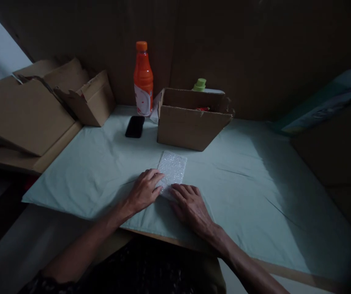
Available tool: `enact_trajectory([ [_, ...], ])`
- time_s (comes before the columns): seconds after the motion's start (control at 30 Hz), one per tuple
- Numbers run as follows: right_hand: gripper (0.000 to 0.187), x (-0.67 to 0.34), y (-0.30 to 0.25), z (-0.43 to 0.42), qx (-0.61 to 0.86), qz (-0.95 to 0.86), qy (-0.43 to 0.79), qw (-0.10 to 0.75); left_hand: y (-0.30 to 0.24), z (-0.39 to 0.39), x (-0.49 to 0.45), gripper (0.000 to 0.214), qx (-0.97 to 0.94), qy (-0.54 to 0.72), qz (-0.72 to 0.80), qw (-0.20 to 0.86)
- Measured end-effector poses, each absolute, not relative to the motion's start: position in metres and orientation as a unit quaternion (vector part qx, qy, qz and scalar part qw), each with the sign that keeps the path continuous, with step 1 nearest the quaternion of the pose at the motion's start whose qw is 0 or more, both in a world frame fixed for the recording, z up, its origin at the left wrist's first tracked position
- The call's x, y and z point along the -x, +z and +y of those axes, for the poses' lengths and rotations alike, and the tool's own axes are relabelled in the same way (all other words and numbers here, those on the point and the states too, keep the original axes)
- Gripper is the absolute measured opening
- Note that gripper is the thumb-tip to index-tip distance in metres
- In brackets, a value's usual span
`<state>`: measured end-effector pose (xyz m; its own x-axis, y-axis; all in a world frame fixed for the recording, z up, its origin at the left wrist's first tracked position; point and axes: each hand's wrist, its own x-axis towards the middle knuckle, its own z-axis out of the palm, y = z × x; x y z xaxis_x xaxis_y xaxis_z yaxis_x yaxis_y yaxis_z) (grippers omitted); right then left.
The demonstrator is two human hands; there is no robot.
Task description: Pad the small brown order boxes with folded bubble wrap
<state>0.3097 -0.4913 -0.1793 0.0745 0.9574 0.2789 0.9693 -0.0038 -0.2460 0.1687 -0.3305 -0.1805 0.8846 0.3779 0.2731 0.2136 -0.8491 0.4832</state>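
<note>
A small rectangular sheet of bubble wrap (173, 168) lies flat on the pale green cloth (249, 183) in front of me. My left hand (144, 190) rests palm down on the cloth, its fingertips on the sheet's near left edge. My right hand (190, 205) lies flat too, its fingers stretched out and touching the sheet's near edge. Neither hand holds anything.
An open cardboard box (190, 119) stands just behind the sheet, a green bottle cap (200, 84) showing behind it. An orange drink bottle (143, 79) and a black phone (135, 126) sit at back left. Flattened and folded cartons (34, 110) lie at left. Cardboard walls surround the table.
</note>
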Motion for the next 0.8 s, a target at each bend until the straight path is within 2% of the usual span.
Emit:
enact_trajectory([
  [0.2, 0.026, -0.318, -0.182, -0.485, 0.694, -0.685, 0.017, 0.220, -0.184, -0.345, -0.137, 0.032, -0.944, 0.219, 0.101, 0.226],
  [0.4, 0.028, -0.317, -0.175, -0.496, 0.707, -0.654, 0.115, 0.242, -0.182, -0.352, -0.131, 0.028, -0.919, 0.223, 0.127, 0.300],
  [0.47, 0.027, -0.318, -0.175, -0.504, 0.720, -0.649, 0.093, 0.228, -0.183, -0.351, -0.132, 0.025, -0.912, 0.223, 0.142, 0.312],
  [0.63, 0.030, -0.317, -0.177, -0.520, 0.738, -0.636, -0.049, 0.220, -0.191, -0.345, -0.142, 0.025, -0.915, 0.212, 0.183, 0.289],
  [0.8, 0.029, -0.313, -0.178, -0.504, 0.697, -0.692, -0.055, 0.180, -0.193, -0.342, -0.155, 0.023, -0.915, 0.214, 0.213, 0.267],
])
